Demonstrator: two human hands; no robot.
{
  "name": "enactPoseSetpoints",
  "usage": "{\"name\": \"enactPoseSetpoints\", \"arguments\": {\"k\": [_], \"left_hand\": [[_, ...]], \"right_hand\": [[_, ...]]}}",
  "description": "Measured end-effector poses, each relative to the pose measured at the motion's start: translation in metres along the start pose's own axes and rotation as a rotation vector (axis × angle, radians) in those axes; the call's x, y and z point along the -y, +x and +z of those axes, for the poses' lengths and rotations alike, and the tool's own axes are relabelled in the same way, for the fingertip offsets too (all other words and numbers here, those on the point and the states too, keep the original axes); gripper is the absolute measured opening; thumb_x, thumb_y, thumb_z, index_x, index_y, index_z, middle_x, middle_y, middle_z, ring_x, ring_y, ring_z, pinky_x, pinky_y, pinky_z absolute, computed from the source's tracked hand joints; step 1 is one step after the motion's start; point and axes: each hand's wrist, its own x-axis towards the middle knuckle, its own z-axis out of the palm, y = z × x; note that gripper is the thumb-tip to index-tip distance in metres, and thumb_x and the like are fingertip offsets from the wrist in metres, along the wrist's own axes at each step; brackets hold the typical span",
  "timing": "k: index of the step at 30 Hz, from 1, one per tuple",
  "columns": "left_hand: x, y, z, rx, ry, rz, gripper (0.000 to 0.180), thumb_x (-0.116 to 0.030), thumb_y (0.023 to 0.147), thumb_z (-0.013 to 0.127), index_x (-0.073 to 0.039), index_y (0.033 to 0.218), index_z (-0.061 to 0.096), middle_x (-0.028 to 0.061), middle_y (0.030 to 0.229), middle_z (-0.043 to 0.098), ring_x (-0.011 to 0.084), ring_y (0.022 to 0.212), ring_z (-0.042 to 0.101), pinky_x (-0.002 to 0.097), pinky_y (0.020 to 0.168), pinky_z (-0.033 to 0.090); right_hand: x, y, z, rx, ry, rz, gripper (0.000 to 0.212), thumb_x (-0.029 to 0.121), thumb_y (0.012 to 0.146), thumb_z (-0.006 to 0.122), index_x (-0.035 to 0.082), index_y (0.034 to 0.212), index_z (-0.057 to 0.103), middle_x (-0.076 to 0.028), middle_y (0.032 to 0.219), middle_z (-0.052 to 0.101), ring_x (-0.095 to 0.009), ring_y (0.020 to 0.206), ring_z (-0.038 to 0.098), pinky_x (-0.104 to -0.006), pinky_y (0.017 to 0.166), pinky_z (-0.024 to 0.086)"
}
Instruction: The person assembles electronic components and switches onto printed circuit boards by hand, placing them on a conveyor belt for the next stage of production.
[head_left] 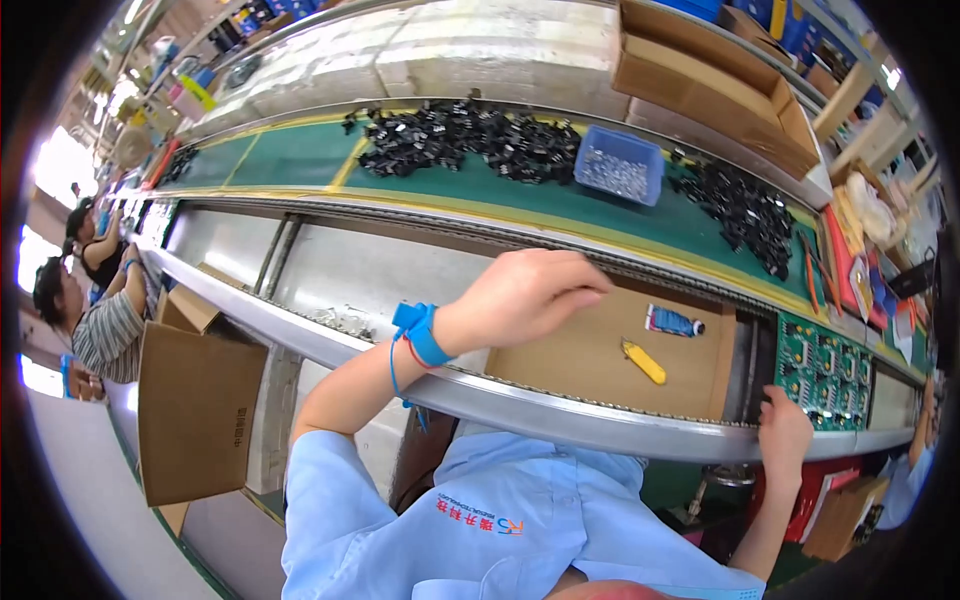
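My left hand (530, 300), with a blue strap (428, 335) at its wrist, hovers over the line's inner channel. Its fingers are curled together, and whatever they may hold is hidden. At the right, my right hand (784, 432) is at the lower left corner of a green circuit board panel (822, 375), its bent fingers on the edge. The panel lies across the line's two rails and carries several repeated sections with small parts. Between my hands, a yellow utility knife (643, 361) and a blue-and-white tube (674, 321) rest on brown cardboard (570, 360).
Beyond the rail, piles of black parts (470, 140) and a blue bin (620, 165) of small clear parts cover the green bench. Orange-handled pliers (810, 270) lie far right. An open carton (710, 85) stands behind; another carton (195, 415) is near left. Other people (105, 310) work at left.
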Motion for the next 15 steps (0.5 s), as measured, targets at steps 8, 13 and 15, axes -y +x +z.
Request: {"name": "enactPoseSetpoints", "arguments": {"k": [8,13,15], "left_hand": [[-0.095,0.022,-0.051,-0.248,-0.208,0.421,0.022,-0.005,0.079,0.059,-0.003,0.101,0.065,0.0055,0.080,0.064,0.0203,0.063,0.059,0.0336,0.053,0.045],[-0.099,0.014,-0.047,-0.407,-0.341,0.565,0.013,-0.013,0.077,0.060,-0.011,0.091,0.061,0.0034,0.075,0.060,0.0228,0.060,0.058,0.0356,0.047,0.041],[-0.093,0.038,-0.034,-0.459,-0.400,0.648,0.010,-0.017,0.077,0.060,-0.014,0.086,0.060,0.0026,0.074,0.058,0.0238,0.058,0.057,0.0364,0.045,0.039]], "right_hand": [[-0.087,0.007,0.023,-0.014,-0.163,0.238,0.019,0.011,0.087,0.057,0.012,0.104,0.065,-0.020,0.086,0.067,-0.039,0.083,0.064,-0.0490,0.069,0.049],[-0.106,0.041,0.035,0.032,-0.149,0.268,0.016,0.012,0.090,0.056,0.007,0.103,0.064,-0.021,0.094,0.067,-0.040,0.088,0.064,-0.0455,0.071,0.051],[-0.111,0.041,0.046,-0.002,-0.105,0.218,0.017,0.011,0.090,0.056,0.006,0.104,0.063,-0.021,0.094,0.066,-0.040,0.087,0.063,-0.0449,0.071,0.051]]}}
